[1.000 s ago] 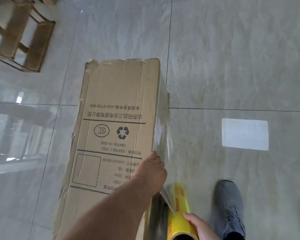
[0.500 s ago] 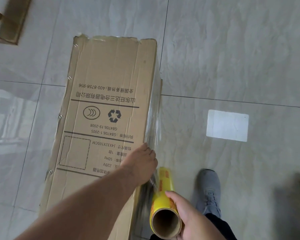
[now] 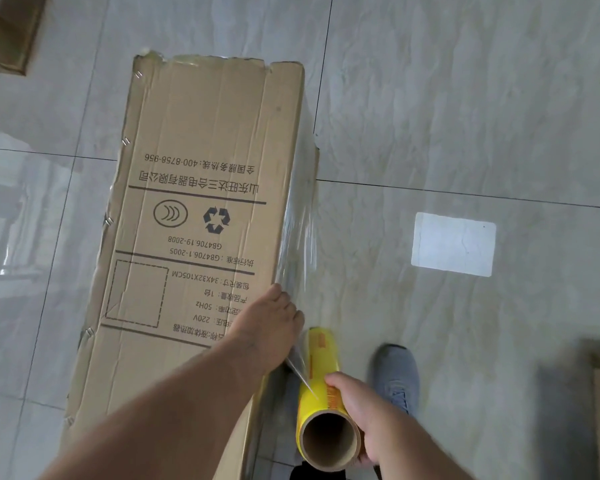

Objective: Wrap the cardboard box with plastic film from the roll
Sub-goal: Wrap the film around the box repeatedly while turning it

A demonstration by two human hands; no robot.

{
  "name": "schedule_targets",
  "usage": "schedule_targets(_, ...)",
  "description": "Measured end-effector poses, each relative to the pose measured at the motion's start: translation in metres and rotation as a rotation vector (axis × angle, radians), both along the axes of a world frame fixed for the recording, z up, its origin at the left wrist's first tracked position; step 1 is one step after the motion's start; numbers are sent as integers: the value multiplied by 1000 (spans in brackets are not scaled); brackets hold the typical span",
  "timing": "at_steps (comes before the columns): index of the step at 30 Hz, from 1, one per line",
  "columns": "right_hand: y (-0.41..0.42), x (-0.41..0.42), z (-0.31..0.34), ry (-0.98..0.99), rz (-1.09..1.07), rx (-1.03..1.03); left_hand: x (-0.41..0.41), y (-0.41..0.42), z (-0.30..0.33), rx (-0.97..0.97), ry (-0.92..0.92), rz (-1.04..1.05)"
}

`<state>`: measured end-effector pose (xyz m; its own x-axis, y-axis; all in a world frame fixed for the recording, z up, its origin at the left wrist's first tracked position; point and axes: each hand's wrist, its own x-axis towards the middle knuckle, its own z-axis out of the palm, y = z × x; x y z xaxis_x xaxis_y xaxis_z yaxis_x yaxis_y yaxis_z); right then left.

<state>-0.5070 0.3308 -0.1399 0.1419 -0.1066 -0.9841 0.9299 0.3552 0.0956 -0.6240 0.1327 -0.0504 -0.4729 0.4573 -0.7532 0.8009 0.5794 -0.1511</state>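
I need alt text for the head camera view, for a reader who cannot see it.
A person's left hand presses plastic film onto the right edge of a tall cardboard box, while the right hand grips a yellow roll beside it. The box stands on a grey tiled floor, with one grey shoe nearby.

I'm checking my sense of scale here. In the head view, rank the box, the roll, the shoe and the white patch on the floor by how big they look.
1. box
2. roll, though nearness inflates it
3. white patch and shoe: too alike to rank
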Motion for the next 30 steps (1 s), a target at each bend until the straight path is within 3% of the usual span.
schedule_targets(6, -21, -32, 63, 35, 453, 80, 11, 6, -3, -10, -27, -56)
schedule_targets(9, -38, -24, 63, 62, 481, 17, 24, 7, -6, 14, -154, -33)
schedule_targets(12, -55, -5, 56, 75, 397, 12, 33, 2, -2, -43, -136, -122)
schedule_targets(18, -76, 28, 55, 15, 27, 59, 43, 2, 5, -206, -99, -262)
schedule_targets(22, -78, 60, 50, -271, -707, 18, 49, -2, 1, -195, -46, -271)
schedule_targets(24, -80, 74, 53, -325, -946, -67, 52, -6, -2, -180, -37, -257)
schedule_targets(27, -78, 83, 51, -300, -1000, -105, 57, -8, -8, -181, -28, -239)
schedule_targets(30, -65, 77, 47, -257, -886, -90, 61, -5, -8, -205, -28, -210)
